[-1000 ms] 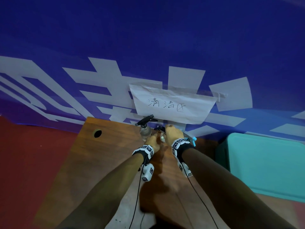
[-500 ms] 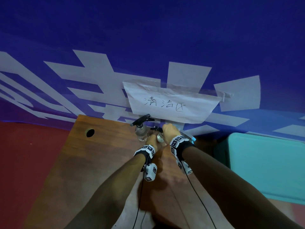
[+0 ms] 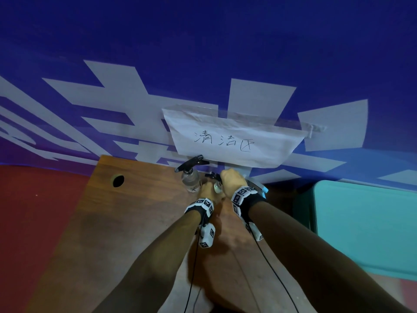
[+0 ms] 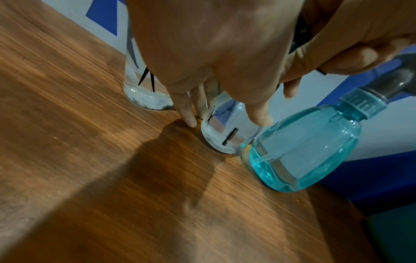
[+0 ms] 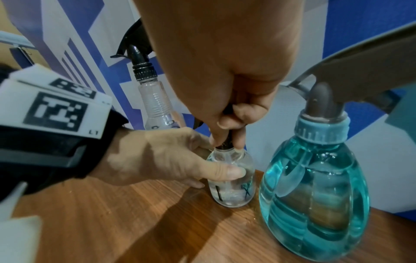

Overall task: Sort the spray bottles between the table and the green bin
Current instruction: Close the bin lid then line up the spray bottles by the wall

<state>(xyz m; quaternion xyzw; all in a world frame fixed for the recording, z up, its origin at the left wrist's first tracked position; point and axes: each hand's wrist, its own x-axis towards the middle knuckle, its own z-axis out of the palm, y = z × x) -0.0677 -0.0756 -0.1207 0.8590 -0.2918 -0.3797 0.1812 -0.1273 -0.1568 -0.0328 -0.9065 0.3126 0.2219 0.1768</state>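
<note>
Seen from the head camera, two bare forearms reach forward over a wooden counter (image 3: 140,222) toward its far edge, where it meets a blue wall with white lettering and a taped paper sign (image 3: 234,138). Both wrists wear bands with black-and-white marker squares.

The left hand (image 5: 162,158) comes in from the left, palm turned sideways, its thumb and fingers (image 5: 227,171) wrapped around the body of a small clear spray bottle (image 5: 231,185) standing upright on the counter. The right hand (image 5: 225,71) comes down from above, its thumb and fingers curled together and clamped on the bottle's dark spray top at the neck. The small bottle bears black pen marks on its side.

Just left of it, close to the wall, stands a taller clear spray bottle (image 3: 190,179) with a black trigger head, untouched. Just right of the small bottle, nearly touching it, stands a round blue spray bottle (image 5: 315,186) with a grey trigger, partly filled with liquid.

To the right of the counter, lower down, sits the green bin (image 3: 365,227); its inside cannot be made out.
</note>
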